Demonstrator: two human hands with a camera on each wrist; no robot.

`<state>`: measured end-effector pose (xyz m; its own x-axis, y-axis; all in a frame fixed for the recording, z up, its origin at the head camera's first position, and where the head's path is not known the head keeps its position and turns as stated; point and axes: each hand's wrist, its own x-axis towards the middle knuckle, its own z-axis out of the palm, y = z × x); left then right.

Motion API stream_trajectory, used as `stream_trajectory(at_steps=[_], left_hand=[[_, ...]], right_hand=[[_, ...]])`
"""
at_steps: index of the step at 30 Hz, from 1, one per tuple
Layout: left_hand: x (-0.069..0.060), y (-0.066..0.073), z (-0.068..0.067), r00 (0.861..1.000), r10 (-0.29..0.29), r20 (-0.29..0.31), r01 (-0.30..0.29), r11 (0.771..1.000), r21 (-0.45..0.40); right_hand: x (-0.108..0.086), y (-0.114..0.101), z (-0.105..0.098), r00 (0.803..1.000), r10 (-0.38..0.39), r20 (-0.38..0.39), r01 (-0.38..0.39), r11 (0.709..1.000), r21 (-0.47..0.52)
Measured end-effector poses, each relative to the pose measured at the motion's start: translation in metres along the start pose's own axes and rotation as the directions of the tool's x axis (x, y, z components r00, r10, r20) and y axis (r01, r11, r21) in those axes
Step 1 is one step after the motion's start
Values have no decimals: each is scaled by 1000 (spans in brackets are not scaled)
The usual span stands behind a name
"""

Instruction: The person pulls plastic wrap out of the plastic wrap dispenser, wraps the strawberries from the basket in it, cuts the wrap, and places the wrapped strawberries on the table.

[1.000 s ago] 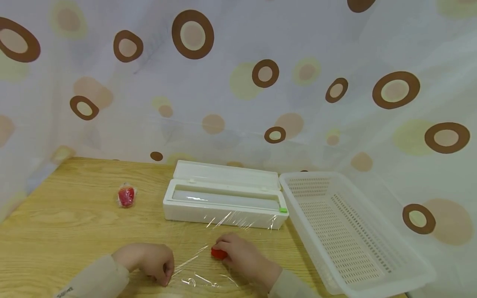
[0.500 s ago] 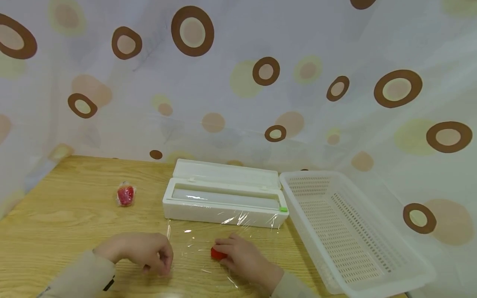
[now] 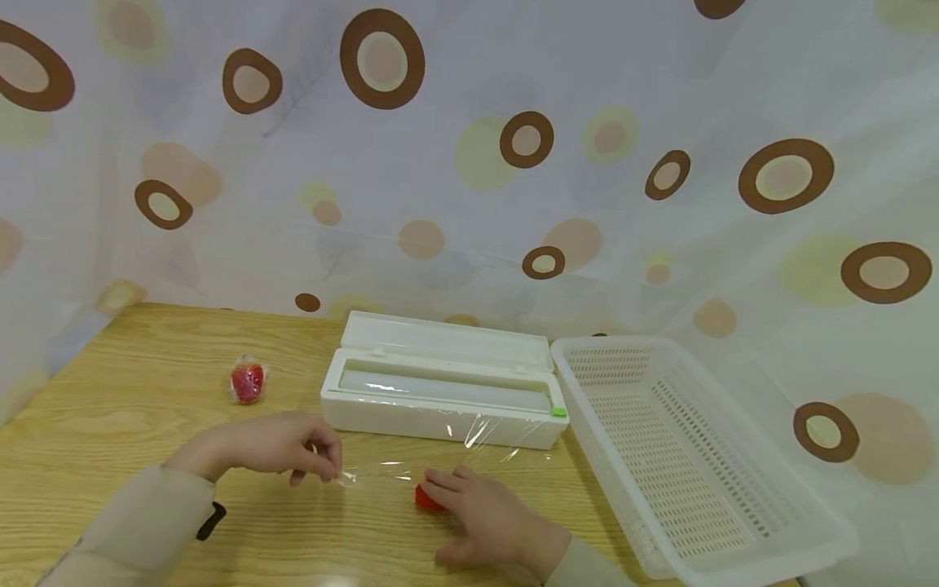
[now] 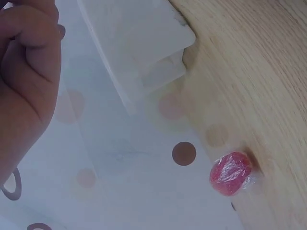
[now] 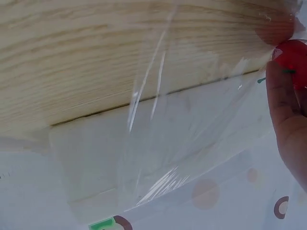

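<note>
My left hand (image 3: pixel 282 447) pinches an edge of clear cling film (image 3: pixel 348 478), held a little above the wooden table. From there the film stretches right towards an open white dispenser box (image 3: pixel 440 417) with a film roll (image 3: pixel 440 391) inside. A red fruit (image 3: pixel 428 499) with a thin green stem lies by the film in front of the box. My right hand (image 3: pixel 491 522) rests its extended fingers on this fruit, thumb spread away from it; in the right wrist view the fingers partly cover the fruit (image 5: pixel 293 57).
Another red fruit (image 3: pixel 247 381), wrapped in film, sits at the back left of the table (image 3: pixel 147 424). A white perforated basket (image 3: pixel 616 473) stands to the right, against the box. On the box's front right edge is a green slider (image 3: pixel 559 412). A patterned curtain (image 3: pixel 440 187) hangs behind.
My left hand has risen and moved away from me, lifting the film's edge towards the box. My right thumb has come away from the red fruit, and those fingers have straightened.
</note>
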<state>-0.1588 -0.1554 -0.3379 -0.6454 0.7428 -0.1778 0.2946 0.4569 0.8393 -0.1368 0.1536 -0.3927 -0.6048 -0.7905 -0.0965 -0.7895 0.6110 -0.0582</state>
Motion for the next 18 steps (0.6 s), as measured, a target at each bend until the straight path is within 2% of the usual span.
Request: stream_trajectory(at_steps=[5, 9, 13, 15, 18], left_hand=[[1, -9, -4, 999, -22, -31, 22, 1000, -9], [0, -17, -5, 996, -66, -61, 66, 998, -4], [0, -25, -3, 988, -117, -101, 118, 993, 2], [1, -28, -1, 984, -133, -122, 132, 991, -10], [2, -35, 5, 979, -134, -156, 128, 991, -47]], right_hand=[[3, 0, -1, 998, -37, -54, 34, 999, -42], [6, 3, -3, 998, -25, -59, 29, 998, 62], [13, 11, -5, 997, -6, -81, 22, 980, 196], [17, 15, -5, 996, 26, -86, 1, 953, 302], [20, 22, -5, 994, 68, -85, -23, 897, 441]])
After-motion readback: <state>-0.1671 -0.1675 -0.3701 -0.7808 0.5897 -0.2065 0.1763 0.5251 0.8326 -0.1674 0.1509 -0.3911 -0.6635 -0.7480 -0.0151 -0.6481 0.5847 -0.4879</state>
